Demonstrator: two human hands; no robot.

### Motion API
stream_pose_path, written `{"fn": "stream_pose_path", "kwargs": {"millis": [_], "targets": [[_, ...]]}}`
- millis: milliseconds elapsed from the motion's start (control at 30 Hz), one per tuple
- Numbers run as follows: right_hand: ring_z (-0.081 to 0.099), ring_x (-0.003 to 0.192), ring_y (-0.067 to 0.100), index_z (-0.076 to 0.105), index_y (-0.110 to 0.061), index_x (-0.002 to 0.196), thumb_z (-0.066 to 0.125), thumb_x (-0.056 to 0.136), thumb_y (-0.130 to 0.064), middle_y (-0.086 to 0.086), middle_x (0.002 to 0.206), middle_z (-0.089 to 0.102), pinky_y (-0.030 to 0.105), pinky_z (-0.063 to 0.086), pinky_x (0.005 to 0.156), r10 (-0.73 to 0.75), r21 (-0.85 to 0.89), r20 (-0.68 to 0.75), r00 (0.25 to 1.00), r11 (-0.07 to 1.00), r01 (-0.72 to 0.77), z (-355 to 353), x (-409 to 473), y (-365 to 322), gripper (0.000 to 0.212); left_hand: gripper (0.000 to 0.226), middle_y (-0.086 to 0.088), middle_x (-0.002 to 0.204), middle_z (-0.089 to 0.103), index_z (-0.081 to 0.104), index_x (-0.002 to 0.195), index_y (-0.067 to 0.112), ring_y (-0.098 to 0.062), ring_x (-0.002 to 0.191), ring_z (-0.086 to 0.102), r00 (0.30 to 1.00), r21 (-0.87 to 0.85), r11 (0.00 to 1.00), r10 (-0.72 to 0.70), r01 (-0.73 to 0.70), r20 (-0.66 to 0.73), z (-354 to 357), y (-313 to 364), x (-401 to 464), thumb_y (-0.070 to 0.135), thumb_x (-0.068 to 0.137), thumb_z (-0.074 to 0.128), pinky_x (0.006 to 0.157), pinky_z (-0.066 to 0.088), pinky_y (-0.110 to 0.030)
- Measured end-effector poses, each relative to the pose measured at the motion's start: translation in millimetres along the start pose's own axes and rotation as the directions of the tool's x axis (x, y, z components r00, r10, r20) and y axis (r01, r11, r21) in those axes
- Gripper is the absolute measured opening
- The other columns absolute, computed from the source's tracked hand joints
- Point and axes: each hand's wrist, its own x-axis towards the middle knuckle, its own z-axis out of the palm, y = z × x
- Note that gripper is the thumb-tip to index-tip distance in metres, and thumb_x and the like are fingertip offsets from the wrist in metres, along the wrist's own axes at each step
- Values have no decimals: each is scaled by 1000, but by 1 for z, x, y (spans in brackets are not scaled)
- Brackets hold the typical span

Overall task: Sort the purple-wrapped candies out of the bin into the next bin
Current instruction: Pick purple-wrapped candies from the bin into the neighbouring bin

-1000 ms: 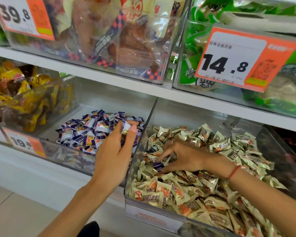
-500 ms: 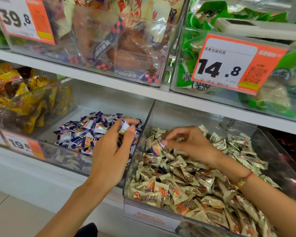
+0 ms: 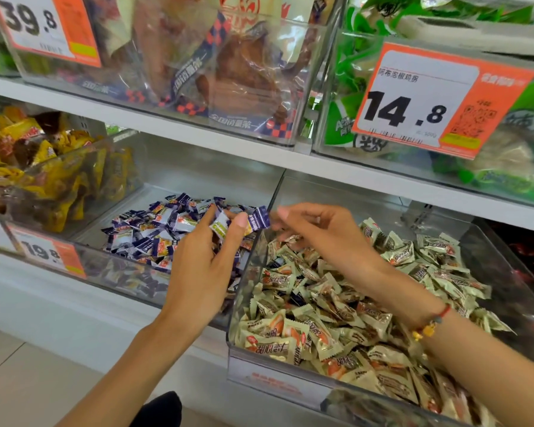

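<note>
My left hand (image 3: 198, 272) hovers over the divider between two clear bins and grips several purple-wrapped candies; one purple candy (image 3: 260, 218) sticks out past its thumb. My right hand (image 3: 327, 238) hangs over the right bin (image 3: 506, 272), fingers loosely bent, fingertips just beside that candy's end with a small gap. The right bin holds a heap of beige-wrapped candies (image 3: 336, 318), with a dark purple wrapper (image 3: 296, 298) showing among them. The left bin (image 3: 117, 274) holds a pile of purple candies (image 3: 154, 232).
A bin of yellow snack packs (image 3: 43, 180) stands further left. The white shelf (image 3: 198, 137) above carries bins of large meat packs (image 3: 228, 72) and green packs (image 3: 506, 167), with orange price tags (image 3: 429, 100) hanging low over the right bin.
My right hand lifted a purple candy out of the beige heap and carried it left to my left hand, which now has it under its thumb. The view has tilted slightly.
</note>
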Motion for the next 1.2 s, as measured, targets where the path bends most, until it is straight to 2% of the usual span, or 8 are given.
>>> {"fn": "stream_pose_path", "kwargs": {"millis": [133, 400, 467, 567, 733, 1000, 1100, 1200], "targets": [[59, 90, -7, 72, -31, 95, 68, 87, -25, -24, 92, 66, 21, 46, 91, 109, -712, 393, 913, 665, 226, -26, 7, 40, 10, 84, -1, 43, 21, 36, 94, -27, -12, 36, 26, 1000, 48, 999, 9, -9, -3, -1, -6, 0, 56, 89, 37, 45, 26, -23], [53, 119, 20, 64, -22, 121, 67, 85, -8, -1, 128, 58, 38, 43, 103, 281, -870, 490, 825, 222, 441, -3, 25, 59, 38, 79, 5, 37, 35, 35, 91, -27, -9, 37, 38, 999, 61, 998, -14, 16, -42, 8, -3, -3, 52, 91, 41, 71, 36, -12], [55, 110, 16, 68, -22, 110, 70, 85, -14, -4, 118, 60, 32, 45, 96, 264, -857, 504, 822, 265, 441, -6, 29, 61, 27, 81, 5, 37, 37, 33, 89, -28, -10, 38, 39, 999, 58, 998, -19, 22, -46, 10, -5, -4, 53, 90, 41, 87, 34, -21], [53, 91, 10, 67, -24, 87, 76, 81, -27, -7, 98, 58, 26, 43, 77, 257, -760, 441, 860, 617, 205, -24, 27, 61, 12, 80, 5, 36, 35, 36, 91, -27, -9, 36, 37, 997, 38, 998, -41, 43, -59, 10, -4, -3, 53, 90, 41, 90, 43, -32], [67, 99, 12, 53, -3, 103, 60, 93, -19, 7, 105, 70, 31, 53, 90, 188, -246, 360, 914, 964, -101, -37, 11, 58, 21, 77, 3, 37, 26, 50, 109, -17, -10, 34, 33, 998, 42, 997, -58, 59, -38, 5, 3, 0, 56, 88, 39, 45, 30, -26], [43, 130, 16, 58, -39, 118, 61, 93, -27, -9, 149, 40, 36, 31, 110, 324, -766, 487, 811, 605, 218, -21, 24, 58, 28, 83, 3, 39, 20, 47, 100, -22, -10, 33, 30, 998, 45, 997, -56, 56, -8, 7, 2, -3, 60, 90, 38, 54, 41, -35], [53, 120, 16, 59, -39, 124, 70, 86, -31, -7, 138, 53, 37, 38, 106, 302, -813, 527, 794, 450, 369, -13, 30, 68, 40, 82, 3, 37, 22, 36, 91, -26, -10, 33, 32, 997, 21, 997, -73, 74, -20, 8, 0, -3, 56, 90, 39, 75, 50, -42], [58, 108, 14, 60, -32, 127, 70, 87, -30, -5, 124, 62, 33, 41, 98, 148, -803, 563, 813, 331, 496, -11, 29, 75, 42, 79, 3, 36, 30, 45, 99, -22, -8, 34, 34, 997, 29, 997, -77, 77, -11, 8, -1, -3, 56, 88, 39, 56, 42, -25]]}}
